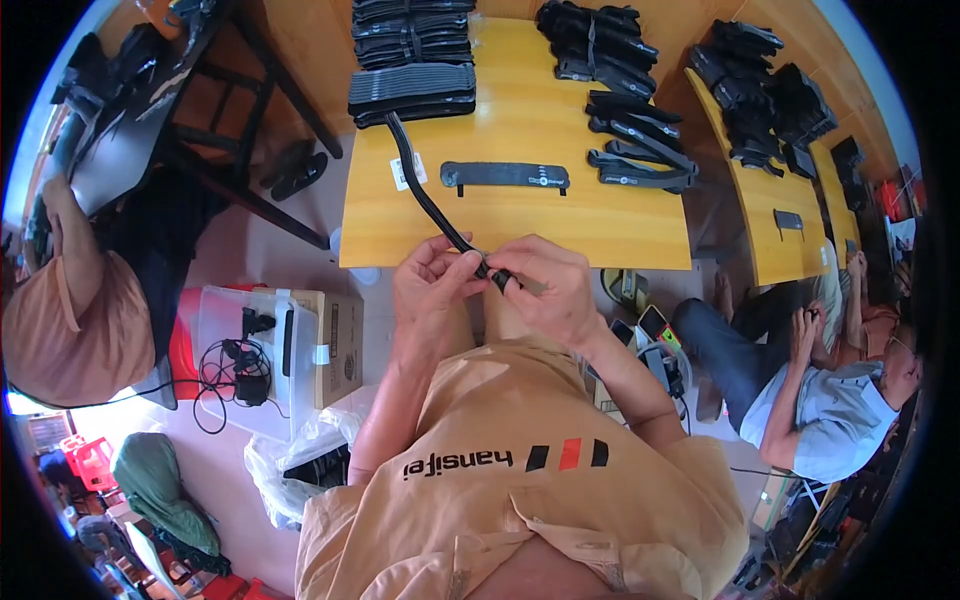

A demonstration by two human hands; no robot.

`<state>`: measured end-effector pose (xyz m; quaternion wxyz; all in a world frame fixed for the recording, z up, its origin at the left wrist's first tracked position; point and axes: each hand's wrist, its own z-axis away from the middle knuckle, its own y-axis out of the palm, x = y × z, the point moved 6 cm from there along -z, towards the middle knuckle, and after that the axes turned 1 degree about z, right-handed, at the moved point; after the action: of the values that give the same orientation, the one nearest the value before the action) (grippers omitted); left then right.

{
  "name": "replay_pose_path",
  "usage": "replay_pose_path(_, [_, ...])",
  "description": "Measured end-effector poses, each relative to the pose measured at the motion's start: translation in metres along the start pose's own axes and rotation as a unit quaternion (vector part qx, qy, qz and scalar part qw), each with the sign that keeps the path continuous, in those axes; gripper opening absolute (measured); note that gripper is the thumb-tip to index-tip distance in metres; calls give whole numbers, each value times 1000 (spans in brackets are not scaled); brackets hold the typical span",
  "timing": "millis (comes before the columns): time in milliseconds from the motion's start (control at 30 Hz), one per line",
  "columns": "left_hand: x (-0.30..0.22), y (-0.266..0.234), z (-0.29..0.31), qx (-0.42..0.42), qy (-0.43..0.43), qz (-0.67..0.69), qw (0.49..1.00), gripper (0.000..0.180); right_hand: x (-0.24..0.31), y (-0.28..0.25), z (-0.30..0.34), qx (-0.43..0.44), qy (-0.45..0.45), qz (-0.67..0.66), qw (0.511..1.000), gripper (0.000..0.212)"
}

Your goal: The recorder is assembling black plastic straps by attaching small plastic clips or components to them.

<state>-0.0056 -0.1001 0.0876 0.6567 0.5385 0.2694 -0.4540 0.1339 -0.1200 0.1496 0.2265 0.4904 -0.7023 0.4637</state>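
A long black strap (418, 190) runs from the stack of folded black straps (412, 92) at the table's far left down to my hands, over the near edge. My left hand (432, 290) pinches it close to its near end. My right hand (550, 292) grips that end from the other side, fingers bent round a small black piece, partly hidden. Beyond my hands a single flat black strap (500, 176) lies crosswise on the yellow table (600, 230). Several loose black straps (640, 150) with printed marks rest at its right side.
Behind the loose straps is a tied bundle (598, 45). A white label (408, 172) sits under the strap. Left of me stand a clear plastic bin (255, 370) with cables and a cardboard box (340, 345). People sit on both sides; another yellow table (760, 220) is at right.
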Motion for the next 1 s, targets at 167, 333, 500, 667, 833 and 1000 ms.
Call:
replay_pose_path(167, [-1, 2, 0, -2, 12, 3, 1000, 32, -5, 0, -1, 7, -3, -26, 1000, 18])
replay_pose_path(333, [2, 2, 0, 0, 13, -2, 1000, 26, -6, 0, -1, 20, 21, -33, 999, 18])
replay_pose_path(500, [2, 5, -2, 8, 25, -6, 1000, 24, 1, -1, 1, 17, -26, 32, 999, 22])
replay_pose_path(667, [1, 12, 1, -5, 28, -9, 1000, 24, 1, 1, 3, 8, -44, 70, 997, 26])
replay_pose_path(833, [3, 13, 1, -13, 31, -20, 999, 23, 0, 3, 4, -9, -51, 88, 995, 23])
replay_pose_path(1000, [12, 10, -2, -31, 28, -19, 999, 23, -9, 7, 3, 3, -10, 83, 996, 21])
